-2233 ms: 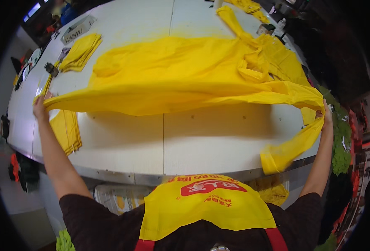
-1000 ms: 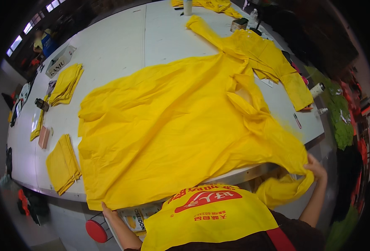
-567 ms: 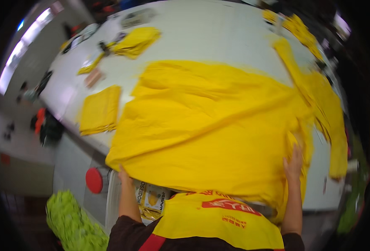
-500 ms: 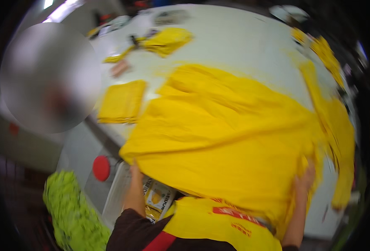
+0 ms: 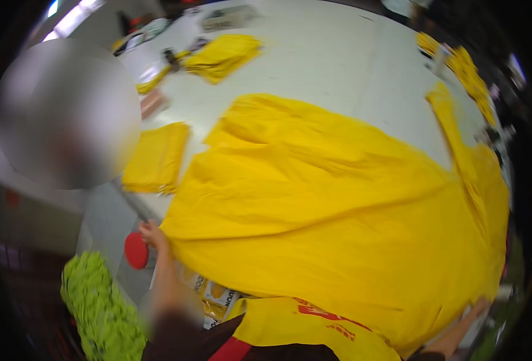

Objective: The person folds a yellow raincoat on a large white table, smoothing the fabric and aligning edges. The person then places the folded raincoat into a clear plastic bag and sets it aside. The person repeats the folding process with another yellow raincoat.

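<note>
A large yellow garment (image 5: 314, 204) lies spread across the white table in front of me, with long creases and a sleeve-like strip (image 5: 458, 150) at its right. My left hand (image 5: 151, 234) is at the garment's near left corner, its fingers closed on the edge beside a red round disc (image 5: 136, 250). Down at the near right corner, my right hand (image 5: 478, 308) grips the hem; its fingers are slightly blurred. The yellow apron (image 5: 296, 322) on my body overlaps the near edge.
Left of the garment lies a folded yellow stack (image 5: 156, 157). Another yellow piece (image 5: 224, 57) rests on the far white table (image 5: 332, 54). Packaged goods (image 5: 218, 295) sit below my left forearm, near a lime-green bundle (image 5: 100, 307). More yellow cloth (image 5: 467, 72) lies far right. A blurred circle hides the upper left.
Both hands have moved outward, the left one leftward and the right one right and nearer. The garment's near side is now stretched wider and flatter, its right part overlapping the strip.
</note>
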